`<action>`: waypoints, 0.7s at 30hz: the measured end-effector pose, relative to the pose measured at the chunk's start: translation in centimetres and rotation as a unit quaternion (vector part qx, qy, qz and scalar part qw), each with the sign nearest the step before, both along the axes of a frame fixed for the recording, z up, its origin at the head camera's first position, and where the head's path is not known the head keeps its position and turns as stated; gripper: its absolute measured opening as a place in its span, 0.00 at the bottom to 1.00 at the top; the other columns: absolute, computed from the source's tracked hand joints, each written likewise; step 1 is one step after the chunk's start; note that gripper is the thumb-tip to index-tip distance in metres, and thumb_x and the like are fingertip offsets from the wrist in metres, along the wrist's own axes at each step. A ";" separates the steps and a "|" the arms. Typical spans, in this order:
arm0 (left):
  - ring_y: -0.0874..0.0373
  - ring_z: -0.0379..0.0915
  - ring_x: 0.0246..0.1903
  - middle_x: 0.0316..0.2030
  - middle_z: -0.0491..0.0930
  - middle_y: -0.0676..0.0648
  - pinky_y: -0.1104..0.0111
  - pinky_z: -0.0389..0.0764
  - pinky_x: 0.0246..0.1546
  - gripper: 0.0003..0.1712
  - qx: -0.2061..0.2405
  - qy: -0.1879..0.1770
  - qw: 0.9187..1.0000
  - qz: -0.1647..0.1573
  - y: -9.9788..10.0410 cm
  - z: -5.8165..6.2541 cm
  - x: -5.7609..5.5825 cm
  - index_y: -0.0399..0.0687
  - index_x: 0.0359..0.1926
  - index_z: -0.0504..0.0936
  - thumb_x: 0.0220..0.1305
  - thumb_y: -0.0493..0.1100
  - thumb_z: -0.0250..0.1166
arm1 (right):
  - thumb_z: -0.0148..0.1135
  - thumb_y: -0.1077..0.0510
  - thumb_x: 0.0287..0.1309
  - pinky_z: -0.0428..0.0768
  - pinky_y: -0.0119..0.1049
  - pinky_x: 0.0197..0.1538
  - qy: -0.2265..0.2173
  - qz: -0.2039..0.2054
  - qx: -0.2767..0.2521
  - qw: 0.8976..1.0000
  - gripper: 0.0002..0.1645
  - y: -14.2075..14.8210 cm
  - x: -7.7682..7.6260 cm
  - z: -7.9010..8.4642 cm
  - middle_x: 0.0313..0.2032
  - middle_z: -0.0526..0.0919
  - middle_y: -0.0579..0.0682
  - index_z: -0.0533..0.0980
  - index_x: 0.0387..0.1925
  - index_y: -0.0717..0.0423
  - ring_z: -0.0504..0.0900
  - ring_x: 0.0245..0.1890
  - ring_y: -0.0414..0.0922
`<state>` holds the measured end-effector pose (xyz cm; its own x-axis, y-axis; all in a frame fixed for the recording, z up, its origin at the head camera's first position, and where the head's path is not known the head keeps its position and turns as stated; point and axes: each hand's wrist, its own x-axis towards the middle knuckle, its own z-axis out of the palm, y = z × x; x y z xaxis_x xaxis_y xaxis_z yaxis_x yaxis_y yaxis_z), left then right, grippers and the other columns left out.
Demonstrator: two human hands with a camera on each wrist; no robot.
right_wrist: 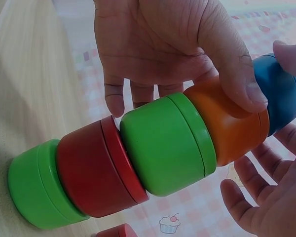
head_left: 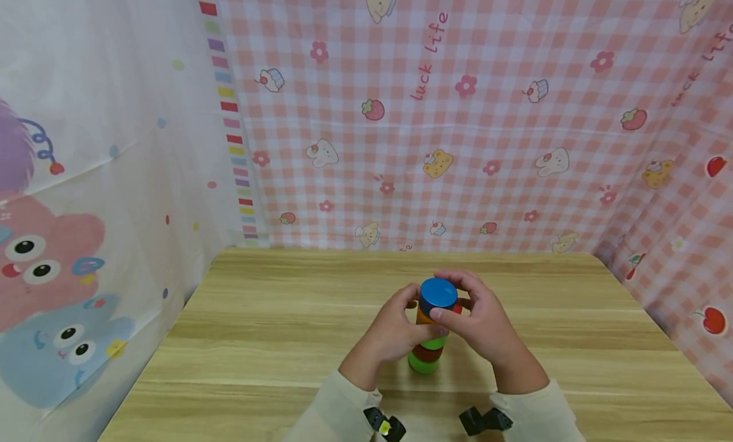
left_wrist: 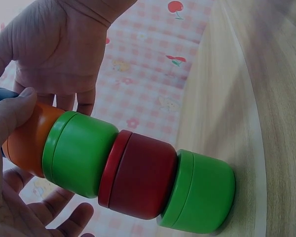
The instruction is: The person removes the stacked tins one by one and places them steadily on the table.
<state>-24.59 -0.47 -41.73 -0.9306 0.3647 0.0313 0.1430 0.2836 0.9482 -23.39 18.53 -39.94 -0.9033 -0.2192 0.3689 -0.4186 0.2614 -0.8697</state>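
Small round lidded jars stand in one column on the table: green [left_wrist: 204,192] at the bottom, then dark red [left_wrist: 143,175], green [left_wrist: 84,155], orange [right_wrist: 227,123] and blue [head_left: 438,292] on top. My left hand [head_left: 395,327] holds the orange jar from the left, its thumb across the front. From the right, my right hand [head_left: 481,315] grips the blue jar, thumb at its near side and fingers behind. The jars sit slightly out of line with each other. Behind the column, mostly hidden, a red object [right_wrist: 116,231] shows at the bottom of the right wrist view.
The column stands on a wood-grain table [head_left: 275,315]. A pink checked cloth [head_left: 343,130] hangs along the back and right, and a white cartoon-print cloth [head_left: 143,194] along the left. Both sleeves carry black wrist devices near the table's front.
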 end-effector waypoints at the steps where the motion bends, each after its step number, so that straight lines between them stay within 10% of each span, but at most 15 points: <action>1: 0.42 0.66 0.70 0.62 0.77 0.54 0.35 0.75 0.62 0.27 0.000 0.000 1.000 0.000 0.0 0.0 0.0 0.69 0.60 0.79 0.62 0.55 0.78 | 0.72 0.60 0.63 0.72 0.53 0.61 0.000 -0.001 0.001 1.000 0.28 0.0 0.0 0.0 0.61 0.78 0.55 0.77 0.64 0.57 0.71 0.62 0.53; 21: 0.41 0.67 0.68 0.61 0.79 0.52 0.35 0.76 0.61 0.23 -0.003 0.012 1.000 -0.009 -0.1 0.0 0.0 0.61 0.57 0.80 0.63 0.52 0.78 | 0.70 0.60 0.66 0.76 0.46 0.61 0.004 -0.019 0.012 1.000 0.27 0.3 0.3 0.5 0.60 0.78 0.54 0.77 0.64 0.59 0.74 0.59 0.46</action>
